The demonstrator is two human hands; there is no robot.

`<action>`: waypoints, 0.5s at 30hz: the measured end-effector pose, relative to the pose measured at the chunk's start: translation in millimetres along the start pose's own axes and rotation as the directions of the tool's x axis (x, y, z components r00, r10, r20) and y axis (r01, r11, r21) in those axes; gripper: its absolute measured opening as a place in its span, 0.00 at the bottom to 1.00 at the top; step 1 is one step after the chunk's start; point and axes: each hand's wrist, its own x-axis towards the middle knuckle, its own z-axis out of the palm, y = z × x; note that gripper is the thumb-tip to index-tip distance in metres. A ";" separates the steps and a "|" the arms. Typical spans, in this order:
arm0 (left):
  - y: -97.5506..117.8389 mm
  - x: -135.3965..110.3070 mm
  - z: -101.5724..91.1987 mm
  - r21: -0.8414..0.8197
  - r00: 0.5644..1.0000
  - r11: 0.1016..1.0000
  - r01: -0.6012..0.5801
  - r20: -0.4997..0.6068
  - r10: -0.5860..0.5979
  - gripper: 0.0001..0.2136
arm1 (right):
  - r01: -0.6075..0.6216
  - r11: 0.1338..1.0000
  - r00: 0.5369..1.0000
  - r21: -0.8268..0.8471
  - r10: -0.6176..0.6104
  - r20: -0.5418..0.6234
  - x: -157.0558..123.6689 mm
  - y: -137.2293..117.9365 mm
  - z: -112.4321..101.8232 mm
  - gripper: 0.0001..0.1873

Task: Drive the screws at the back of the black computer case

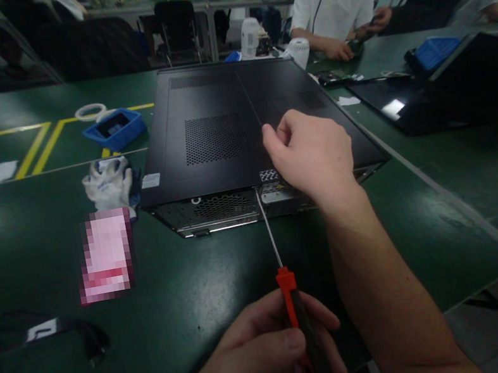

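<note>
A black computer case (219, 127) lies flat on the green table (24, 252), its rear panel facing me. My left hand (269, 356) is wrapped round the red and black handle of a screwdriver (294, 307). Its thin shaft reaches up to the top edge of the rear panel. My right hand (311, 156) rests on the near edge of the case lid, fingers curled with thumb and forefinger pressed together. What they pinch, if anything, is hidden.
White work gloves (108, 182) and a pink card (106, 253) lie left of the case. A blue tray (114, 129) and a tape roll (90, 112) sit further back. A black cable (77, 336) lies near left. Another person in white works at the far right beside dark equipment (453, 86).
</note>
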 end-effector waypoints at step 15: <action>-3.1 1.3 -2.3 0.051 1.000 0.999 -0.014 0.003 0.014 0.17 | 0.007 1.000 1.000 0.005 -0.007 -0.014 -0.4 -0.4 -1.5 0.20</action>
